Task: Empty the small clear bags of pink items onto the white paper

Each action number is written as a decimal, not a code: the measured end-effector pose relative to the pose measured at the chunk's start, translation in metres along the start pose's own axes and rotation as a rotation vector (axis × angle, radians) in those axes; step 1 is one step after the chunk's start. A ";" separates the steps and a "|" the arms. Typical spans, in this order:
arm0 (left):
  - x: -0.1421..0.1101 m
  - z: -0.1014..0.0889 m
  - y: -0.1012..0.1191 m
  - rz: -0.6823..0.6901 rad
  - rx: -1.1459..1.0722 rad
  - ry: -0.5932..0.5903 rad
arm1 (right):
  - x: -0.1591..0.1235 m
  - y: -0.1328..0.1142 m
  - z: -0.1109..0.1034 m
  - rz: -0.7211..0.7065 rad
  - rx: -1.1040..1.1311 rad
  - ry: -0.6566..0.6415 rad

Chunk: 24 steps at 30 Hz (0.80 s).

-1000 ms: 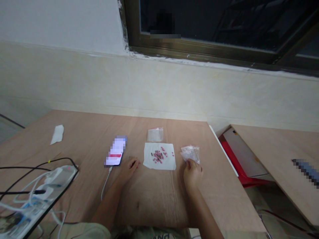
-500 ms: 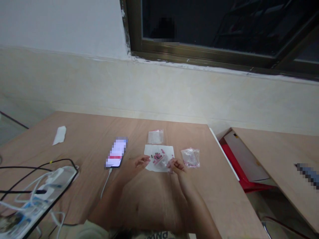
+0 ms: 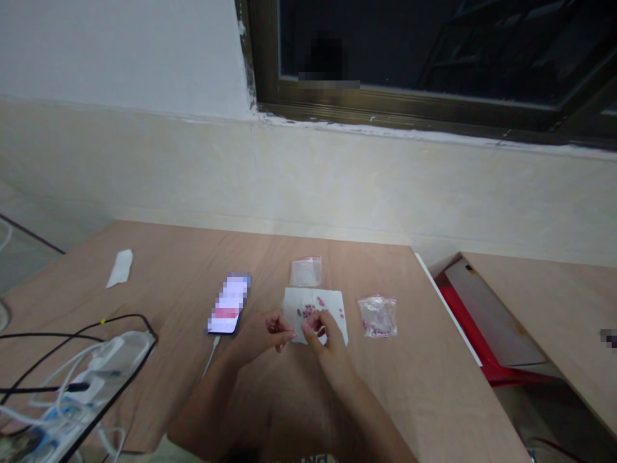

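One power strip (image 3: 108,366) lies toward the left edge of the table (image 3: 434,386), then a scrap (image 3: 120,267) near the far-left corner and a phone (image 3: 227,303). The left hand (image 3: 274,331) bunches its fingertips at the near-left corner of the paper (image 3: 293,297); pink pieces (image 3: 307,311) lie mid-paper; the right hand (image 3: 326,335) curls over its near edge. What either grips, I cannot tell. A bag (image 3: 378,316) lies rightmost.
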<state>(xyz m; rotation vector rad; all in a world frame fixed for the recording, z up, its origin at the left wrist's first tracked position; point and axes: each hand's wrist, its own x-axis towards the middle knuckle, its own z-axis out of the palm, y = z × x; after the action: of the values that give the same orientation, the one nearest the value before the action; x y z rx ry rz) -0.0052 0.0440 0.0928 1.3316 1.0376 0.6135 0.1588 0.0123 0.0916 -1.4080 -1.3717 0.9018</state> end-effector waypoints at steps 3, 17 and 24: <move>-0.004 0.004 0.001 0.012 0.033 -0.006 | -0.001 -0.002 0.009 0.046 0.056 -0.218; -0.020 0.004 0.004 0.011 0.107 0.213 | -0.007 0.005 0.001 0.196 0.071 -0.212; -0.019 0.019 0.013 0.068 0.169 0.210 | -0.006 0.012 0.022 0.272 0.156 -0.166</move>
<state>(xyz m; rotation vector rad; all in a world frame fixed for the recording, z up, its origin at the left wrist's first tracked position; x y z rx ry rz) 0.0054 0.0207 0.1082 1.4773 1.2405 0.7423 0.1405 0.0101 0.0737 -1.4458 -1.2164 1.3006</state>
